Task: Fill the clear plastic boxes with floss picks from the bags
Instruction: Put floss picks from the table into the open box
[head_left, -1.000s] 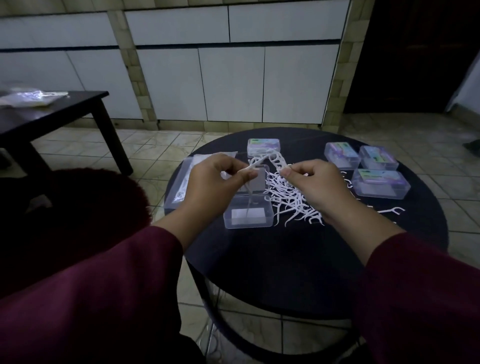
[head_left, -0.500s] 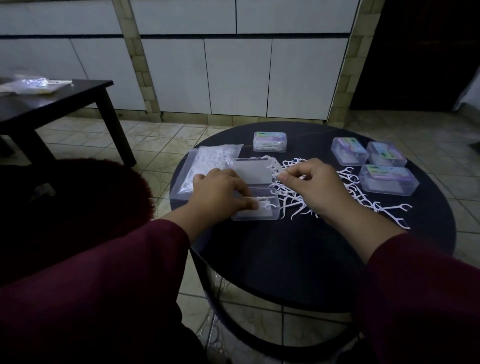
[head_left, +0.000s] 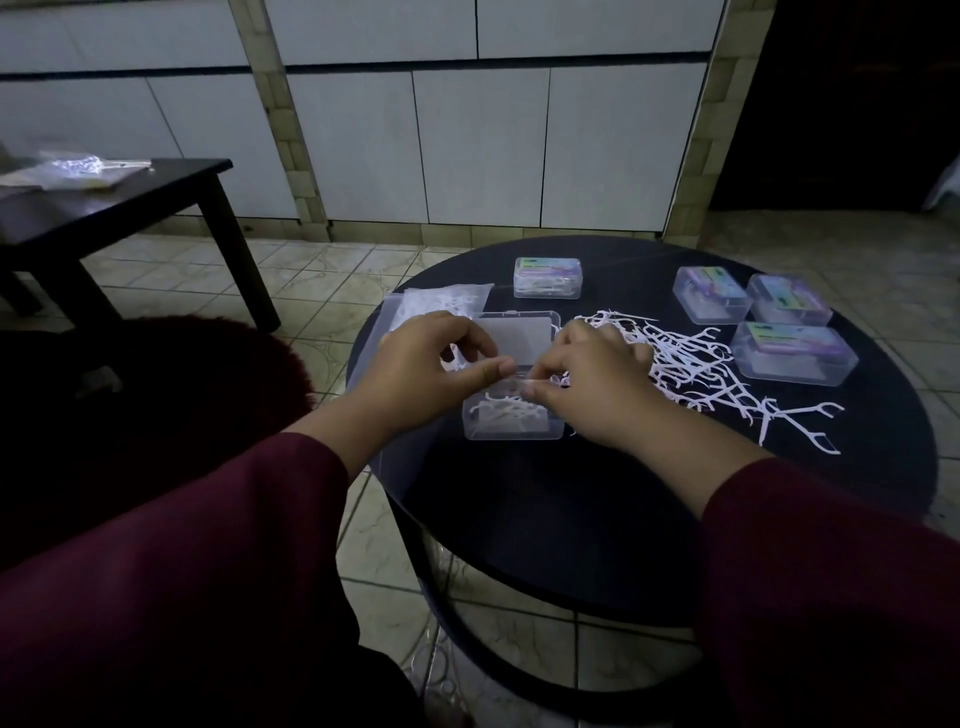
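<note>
1. Nearest, just under both hands, the open box (head_left: 511, 423) sits on the round surface (head_left: 545, 519) with a few floss picks inside, lying mostly crosswise, left to right.
2. The left hand (head_left: 421, 371) and right hand (head_left: 592, 382) meet over the box, fingers curled — they seem to pinch picks between thumb and fingertips, though blur hides exactly how many.
3. The picks look feather-light, stiff and thin, likely to snag on each other; best pinched along the handle, I'd say.
4. Right of the right hand, the loose pile (head_left: 701, 374) sprawls, picks pointing every way.
5. Beyond the left hand lies the bag (head_left: 441, 304) — farther still, four closed boxes (head_left: 795, 351).
</note>
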